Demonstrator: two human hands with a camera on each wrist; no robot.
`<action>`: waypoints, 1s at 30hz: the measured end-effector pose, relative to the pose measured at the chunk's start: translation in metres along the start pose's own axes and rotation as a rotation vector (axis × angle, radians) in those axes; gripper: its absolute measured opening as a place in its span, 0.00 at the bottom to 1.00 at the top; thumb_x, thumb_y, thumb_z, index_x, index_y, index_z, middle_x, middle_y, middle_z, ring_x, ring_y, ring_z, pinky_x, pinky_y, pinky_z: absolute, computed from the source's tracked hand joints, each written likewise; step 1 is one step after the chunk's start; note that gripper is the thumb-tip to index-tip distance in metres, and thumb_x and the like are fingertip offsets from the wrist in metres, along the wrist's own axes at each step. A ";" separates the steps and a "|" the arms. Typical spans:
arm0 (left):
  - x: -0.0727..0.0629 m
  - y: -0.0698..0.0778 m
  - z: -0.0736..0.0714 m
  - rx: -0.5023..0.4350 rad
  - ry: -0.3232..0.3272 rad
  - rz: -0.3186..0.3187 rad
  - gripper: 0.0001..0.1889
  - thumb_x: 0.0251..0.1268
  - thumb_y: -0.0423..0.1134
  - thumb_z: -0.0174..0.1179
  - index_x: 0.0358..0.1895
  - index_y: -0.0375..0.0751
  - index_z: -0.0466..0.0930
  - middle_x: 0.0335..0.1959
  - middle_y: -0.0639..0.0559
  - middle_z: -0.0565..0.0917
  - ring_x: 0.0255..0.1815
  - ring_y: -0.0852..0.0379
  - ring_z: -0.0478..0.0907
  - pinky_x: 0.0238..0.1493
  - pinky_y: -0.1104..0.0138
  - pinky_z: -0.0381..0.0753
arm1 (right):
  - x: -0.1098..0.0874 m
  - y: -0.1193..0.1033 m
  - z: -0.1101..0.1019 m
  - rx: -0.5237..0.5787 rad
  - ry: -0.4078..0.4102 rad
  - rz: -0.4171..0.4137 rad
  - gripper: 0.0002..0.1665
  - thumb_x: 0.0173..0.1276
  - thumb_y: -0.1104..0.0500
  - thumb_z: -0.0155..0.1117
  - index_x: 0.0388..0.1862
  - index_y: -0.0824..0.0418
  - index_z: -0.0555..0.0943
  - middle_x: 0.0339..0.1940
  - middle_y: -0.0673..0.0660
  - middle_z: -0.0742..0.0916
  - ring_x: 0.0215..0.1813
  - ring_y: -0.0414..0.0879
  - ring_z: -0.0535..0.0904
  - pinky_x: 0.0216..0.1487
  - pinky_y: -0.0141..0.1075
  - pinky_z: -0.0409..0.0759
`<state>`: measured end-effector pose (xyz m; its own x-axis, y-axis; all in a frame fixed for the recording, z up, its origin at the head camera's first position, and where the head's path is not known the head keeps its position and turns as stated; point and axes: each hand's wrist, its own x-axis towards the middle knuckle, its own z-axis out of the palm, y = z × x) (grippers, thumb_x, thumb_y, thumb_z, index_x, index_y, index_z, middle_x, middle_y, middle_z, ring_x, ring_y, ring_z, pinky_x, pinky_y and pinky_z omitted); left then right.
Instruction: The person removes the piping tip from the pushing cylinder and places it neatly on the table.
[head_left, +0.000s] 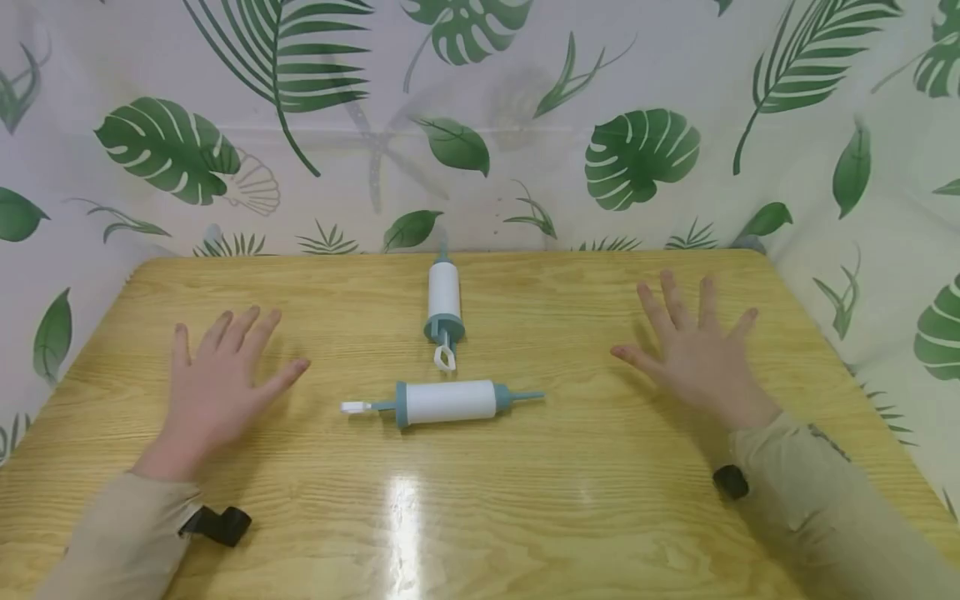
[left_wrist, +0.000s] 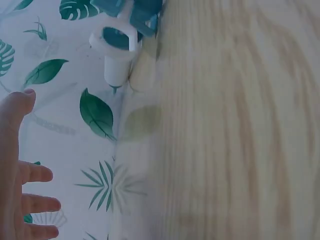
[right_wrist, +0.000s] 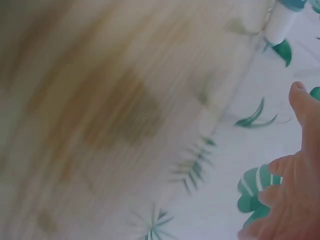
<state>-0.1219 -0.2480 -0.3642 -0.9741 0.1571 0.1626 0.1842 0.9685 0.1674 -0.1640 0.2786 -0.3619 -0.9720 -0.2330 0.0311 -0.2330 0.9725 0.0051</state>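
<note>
Fingers (head_left: 674, 307) spread wide and released, a person's left hand (head_left: 217, 383) and right hand (head_left: 701, 358) flanked a white-and-teal syringe (head_left: 450, 402) that lay crosswise on a wood-grain worktop (head_left: 555, 325), nozzle (head_left: 527, 395) to the right; a matching second syringe (head_left: 444, 288) lay just beyond, pointing toward the leaf-print cloth backdrop (head_left: 536, 158).

Wooden table (head_left: 555, 517) — two white-and-teal syringes (head_left: 452, 402) (head_left: 444, 288)

Smooth plastic against glossy wood grain.
The front syringe-like tool (head_left: 452, 402) and the rear syringe-like tool (head_left: 444, 290) look like smooth, matt plastic; the wood-grained tabletop (head_left: 585, 533) is glossy, mirroring the leaf-printed backdrop (head_left: 517, 142), which resembles thin, lightly creased sheeting; the left sleeve (head_left: 123, 533) and right sleeve (head_left: 828, 504) appear matt cloth.
</note>
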 end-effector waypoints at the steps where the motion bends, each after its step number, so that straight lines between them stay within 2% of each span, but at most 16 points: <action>1: 0.000 0.005 0.000 -0.041 -0.004 0.021 0.42 0.65 0.69 0.44 0.75 0.45 0.54 0.72 0.37 0.59 0.71 0.33 0.51 0.66 0.38 0.23 | 0.000 -0.004 -0.001 0.026 -0.025 -0.001 0.55 0.64 0.23 0.39 0.78 0.48 0.33 0.77 0.56 0.36 0.71 0.68 0.22 0.48 0.78 0.21; 4: -0.002 0.019 0.002 -0.175 -0.022 0.088 0.38 0.68 0.64 0.46 0.73 0.42 0.58 0.70 0.38 0.63 0.69 0.35 0.56 0.67 0.36 0.37 | -0.002 -0.017 -0.004 0.129 -0.094 -0.013 0.55 0.65 0.24 0.40 0.77 0.47 0.32 0.77 0.54 0.36 0.72 0.68 0.24 0.50 0.79 0.25; 6: -0.002 0.027 0.004 -0.262 -0.042 0.132 0.37 0.69 0.61 0.48 0.73 0.41 0.58 0.70 0.39 0.64 0.69 0.36 0.57 0.67 0.37 0.44 | -0.003 -0.026 -0.007 0.216 -0.112 -0.040 0.54 0.66 0.26 0.42 0.78 0.49 0.35 0.77 0.55 0.38 0.73 0.67 0.27 0.53 0.79 0.28; 9: -0.004 0.040 0.009 -0.384 -0.079 0.170 0.36 0.68 0.59 0.51 0.73 0.42 0.57 0.71 0.41 0.63 0.70 0.39 0.57 0.67 0.40 0.51 | -0.004 -0.040 -0.009 0.368 -0.122 -0.111 0.51 0.69 0.30 0.47 0.79 0.53 0.42 0.78 0.58 0.45 0.75 0.65 0.32 0.61 0.73 0.32; 11: -0.004 0.049 0.012 -0.431 -0.097 0.190 0.37 0.67 0.59 0.53 0.73 0.43 0.58 0.71 0.43 0.63 0.71 0.41 0.57 0.67 0.42 0.53 | -0.005 -0.049 -0.009 0.467 -0.123 -0.174 0.48 0.70 0.34 0.50 0.78 0.56 0.48 0.77 0.60 0.50 0.75 0.63 0.35 0.66 0.68 0.33; 14: -0.004 0.063 0.015 -0.449 -0.083 0.237 0.38 0.64 0.59 0.57 0.71 0.42 0.61 0.69 0.44 0.66 0.70 0.43 0.60 0.67 0.44 0.55 | -0.007 -0.061 -0.009 0.591 -0.138 -0.241 0.44 0.69 0.38 0.55 0.77 0.56 0.54 0.77 0.58 0.56 0.77 0.57 0.39 0.71 0.60 0.35; 17: -0.001 0.076 0.018 -0.440 -0.046 0.300 0.37 0.62 0.57 0.61 0.68 0.39 0.65 0.66 0.44 0.69 0.67 0.44 0.64 0.66 0.47 0.60 | -0.008 -0.073 -0.010 0.673 -0.137 -0.280 0.42 0.68 0.40 0.58 0.75 0.55 0.59 0.76 0.56 0.60 0.76 0.54 0.45 0.72 0.57 0.43; 22: 0.005 0.095 0.019 -0.433 -0.009 0.362 0.36 0.58 0.57 0.64 0.65 0.41 0.69 0.63 0.46 0.73 0.64 0.46 0.68 0.63 0.49 0.66 | -0.005 -0.089 -0.010 0.729 -0.106 -0.340 0.39 0.67 0.42 0.61 0.73 0.54 0.63 0.73 0.55 0.66 0.73 0.52 0.58 0.70 0.53 0.56; 27: 0.012 0.109 0.023 -0.414 0.016 0.404 0.35 0.56 0.58 0.65 0.64 0.42 0.72 0.61 0.48 0.75 0.61 0.49 0.71 0.61 0.52 0.68 | 0.001 -0.101 -0.010 0.754 -0.096 -0.367 0.37 0.65 0.44 0.63 0.70 0.55 0.68 0.69 0.51 0.72 0.70 0.49 0.65 0.68 0.47 0.63; 30: 0.016 0.118 0.026 -0.392 0.029 0.419 0.35 0.55 0.58 0.66 0.63 0.43 0.73 0.60 0.49 0.76 0.59 0.50 0.72 0.60 0.52 0.70 | 0.004 -0.108 -0.009 0.773 -0.078 -0.399 0.35 0.64 0.49 0.67 0.67 0.60 0.71 0.66 0.54 0.75 0.66 0.50 0.69 0.65 0.45 0.68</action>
<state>-0.1190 -0.1267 -0.3674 -0.8044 0.5013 0.3189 0.5941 0.6796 0.4303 -0.1425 0.1730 -0.3536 -0.8059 -0.5830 0.1029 -0.4852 0.5507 -0.6792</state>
